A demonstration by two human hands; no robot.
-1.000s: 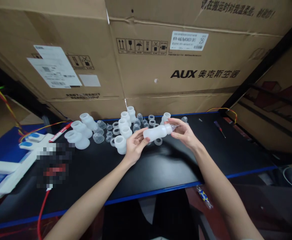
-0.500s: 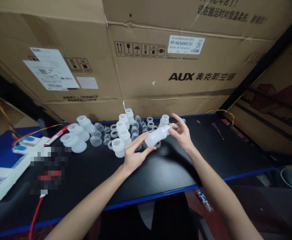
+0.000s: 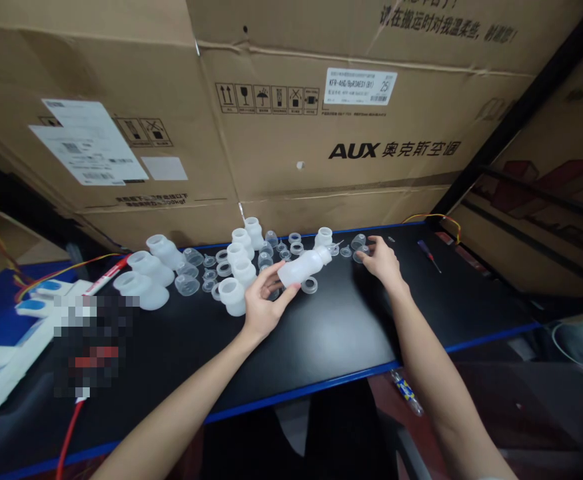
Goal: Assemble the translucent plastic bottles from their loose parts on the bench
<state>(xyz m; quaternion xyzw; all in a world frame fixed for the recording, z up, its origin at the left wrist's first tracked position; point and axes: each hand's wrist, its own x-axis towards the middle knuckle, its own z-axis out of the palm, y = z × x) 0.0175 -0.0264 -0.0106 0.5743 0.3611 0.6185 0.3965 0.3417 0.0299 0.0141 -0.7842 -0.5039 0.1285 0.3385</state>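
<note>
A translucent white baby bottle (image 3: 301,267) lies tilted in my left hand (image 3: 266,300), its neck end pointing up and to the right. My left fingers and thumb wrap its base. A thin pale tip sticks out beyond the neck. Over at the right, my right hand (image 3: 384,263) has its thumb and index finger apart beside two clear domed caps (image 3: 359,241); its fingertips are at the nearer cap, and whether they touch it I cannot tell. A clear nipple (image 3: 346,251) lies left of these caps. Below the held bottle is a clear ring (image 3: 310,285).
Several open-necked bottles (image 3: 232,297) stand in a row, with rings, nipples and domes beside them. More bottles (image 3: 141,290) lie at the left near a white power strip (image 3: 56,313). A screwdriver (image 3: 428,257) lies right. A large cardboard box (image 3: 271,180) walls the back.
My right hand has left the bottle's neck and moved right to the clear domed caps. My left hand still holds the bottle, a little lower-angled. The view has shifted slightly.
</note>
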